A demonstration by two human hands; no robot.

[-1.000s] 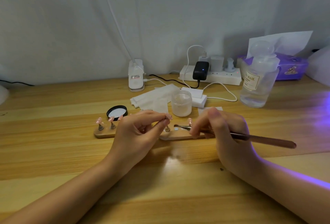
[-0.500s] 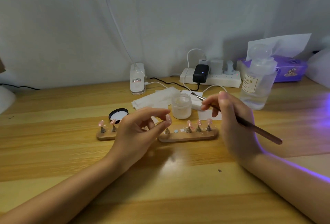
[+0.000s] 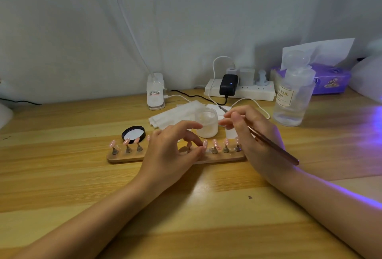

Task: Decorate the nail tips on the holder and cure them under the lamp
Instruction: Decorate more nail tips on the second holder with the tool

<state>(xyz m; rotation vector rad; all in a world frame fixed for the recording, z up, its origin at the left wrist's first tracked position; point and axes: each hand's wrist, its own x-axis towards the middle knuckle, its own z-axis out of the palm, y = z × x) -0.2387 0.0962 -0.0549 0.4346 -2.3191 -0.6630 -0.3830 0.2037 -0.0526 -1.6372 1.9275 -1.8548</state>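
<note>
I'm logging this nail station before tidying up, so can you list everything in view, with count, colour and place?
Nail tips: about eight visible, pink, on small stands along the holder.
Holder: one, light wood, front centre of the table.
Jar: one, frosted white, open, behind the holder.
Lid: one, black rim, left of the jar.
Wipes: small white pile, behind the jar.
Bottle: one, clear, back right.
Power strip: one, white, by the wall, with plugs.
Tissue box: one, purple, back right.
Clip lamp base: one, white, back centre.
Table: one, yellow wood.
Brush: one, copper, in the right hand.
Left hand: pinches one nail tip.
Right hand: grips the brush.
</note>
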